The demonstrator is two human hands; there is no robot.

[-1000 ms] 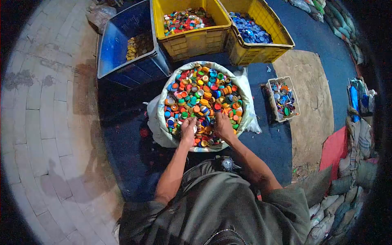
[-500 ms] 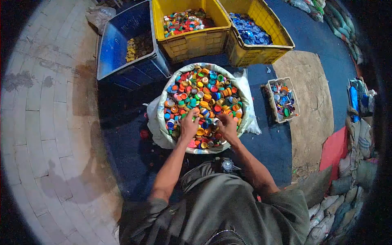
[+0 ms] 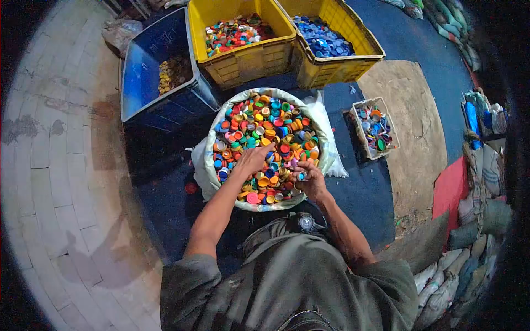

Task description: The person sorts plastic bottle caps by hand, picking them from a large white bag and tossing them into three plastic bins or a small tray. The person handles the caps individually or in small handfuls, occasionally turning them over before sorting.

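Observation:
A round white sack (image 3: 210, 144) with a rolled rim stands in front of me, full of mixed coloured bottle caps (image 3: 266, 118). My left hand (image 3: 254, 160) lies over the middle of the caps, its fingers reaching toward an orange one; whether it grips a cap is hidden. On the right side of the heap, my right hand (image 3: 312, 181) is turned partly palm up, fingers curled around a blue-and-white cap (image 3: 301, 176). A pink cap (image 3: 293, 163) shows near its fingertips.
Beyond the sack stand a blue crate (image 3: 132, 91) with yellow caps, a yellow crate (image 3: 243, 63) with mixed caps and another yellow crate (image 3: 337, 71) with blue caps. A small white basket (image 3: 376, 156) sits right, beside a brown sheet (image 3: 417, 127). Filled sacks (image 3: 441, 276) lie lower right.
The whole view has shifted a little. My left hand has stretched further over the caps, its fingers now extended. My right hand has drawn back toward the sack's near right rim and turned palm up.

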